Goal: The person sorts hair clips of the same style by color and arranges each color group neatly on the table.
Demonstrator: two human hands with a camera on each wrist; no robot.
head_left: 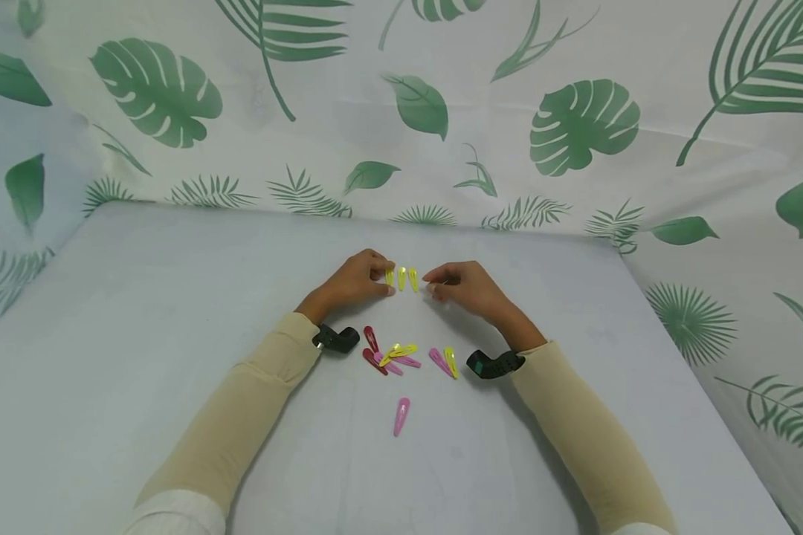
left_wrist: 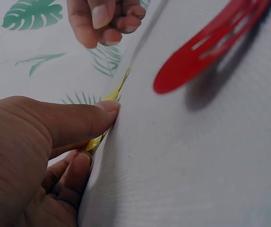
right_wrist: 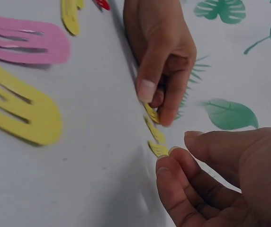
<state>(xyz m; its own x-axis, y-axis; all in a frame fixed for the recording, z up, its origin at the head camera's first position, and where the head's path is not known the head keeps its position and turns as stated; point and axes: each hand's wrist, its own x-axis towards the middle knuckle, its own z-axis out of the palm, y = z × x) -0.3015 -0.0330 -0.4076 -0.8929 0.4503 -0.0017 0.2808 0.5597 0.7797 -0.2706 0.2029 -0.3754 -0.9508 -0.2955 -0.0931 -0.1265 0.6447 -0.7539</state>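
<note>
Three yellow snap hair clips stand side by side in a short row in the head view. My left hand point(head_left: 360, 278) pinches the leftmost yellow hair clip point(head_left: 389, 278) between thumb and finger; its thumb lies over a yellow clip point(left_wrist: 112, 96) in the left wrist view. The middle clip point(head_left: 402, 279) and the right clip point(head_left: 413, 279) lie just beside it. To the right of the row is my right hand point(head_left: 467, 287), its fingers loosely bent and holding nothing. In the right wrist view its fingertips come close to the nearest yellow clip point(right_wrist: 158, 149); whether they touch cannot be told.
Nearer the body lies a loose pile with red clips point(head_left: 370, 339), yellow clips point(head_left: 407, 349) and pink clips point(head_left: 408, 362). A pink clip point(head_left: 439, 361) and a yellow clip point(head_left: 450, 362) lie right of it. One pink clip point(head_left: 401, 417) lies alone on the white tabletop point(head_left: 294, 461).
</note>
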